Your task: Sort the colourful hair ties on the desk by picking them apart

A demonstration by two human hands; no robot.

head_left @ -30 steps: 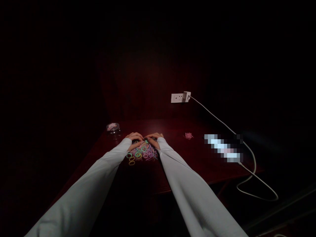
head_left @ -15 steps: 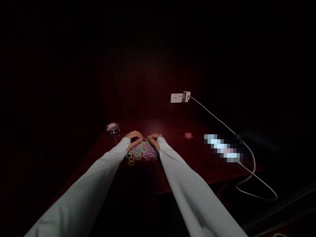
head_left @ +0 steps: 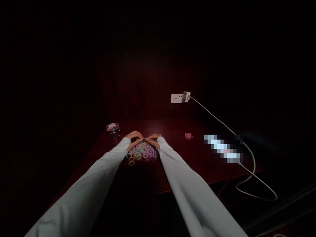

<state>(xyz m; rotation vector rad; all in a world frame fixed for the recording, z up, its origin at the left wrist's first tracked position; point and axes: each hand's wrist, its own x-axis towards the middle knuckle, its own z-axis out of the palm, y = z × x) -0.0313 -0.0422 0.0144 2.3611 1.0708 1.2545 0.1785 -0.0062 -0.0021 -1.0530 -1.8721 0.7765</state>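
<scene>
A pile of small colourful bands (head_left: 145, 153), mostly purple with green, yellow and pink rings, lies on the dark red table (head_left: 195, 164). At the far left edge of the pile is my left hand (head_left: 134, 136), its fingers bent and the thumb and fingertips brought together. My right hand (head_left: 153, 139) curls over the far right side, its fingertips pinched close to those of the left. Whatever lies between the fingertips is too small to make out.
A clear round container (head_left: 113, 129) with a pink-topped lid stands at the left. Right of my hands lies a small pink pile (head_left: 188, 135). Farther right is a blurred bright device (head_left: 222, 148) with a white cable (head_left: 214, 116) running to a wall socket (head_left: 176, 98).
The fingertips of my right hand have shifted slightly left and lower, closer to my left fingertips. My left hand has barely moved.
</scene>
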